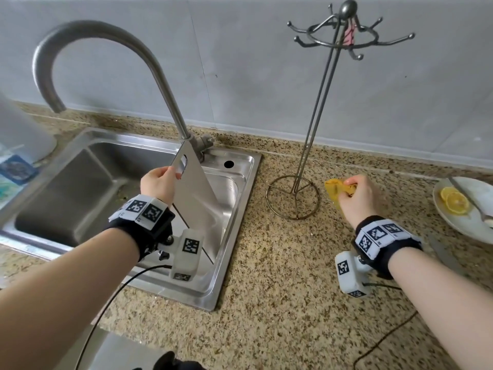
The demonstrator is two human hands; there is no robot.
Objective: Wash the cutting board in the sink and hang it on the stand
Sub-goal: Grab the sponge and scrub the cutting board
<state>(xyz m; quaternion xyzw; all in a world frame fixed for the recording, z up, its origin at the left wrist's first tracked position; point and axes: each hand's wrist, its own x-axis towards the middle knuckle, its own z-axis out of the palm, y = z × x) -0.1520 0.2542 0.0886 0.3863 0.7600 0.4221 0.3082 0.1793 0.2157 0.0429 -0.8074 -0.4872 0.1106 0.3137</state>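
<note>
The cutting board [196,193] is a thin steel sheet with a handle slot near its top corner. It stands tilted on edge over the right part of the sink [234,206]. My left hand [158,186] grips its upper left edge beside the slot. My right hand [361,198] rests on the counter right of the stand's base and is closed on a yellow sponge cloth [334,189]. The wire stand [317,121] rises from a ring base to a crown of hooks, just right of the sink.
A curved faucet [112,46] arches over the basin behind the board. A white plate [469,220] with lemon slices [454,201] and a knife sits at the right edge. A pale container [21,129] stands left of the sink. Speckled granite counter [280,303] spreads in front.
</note>
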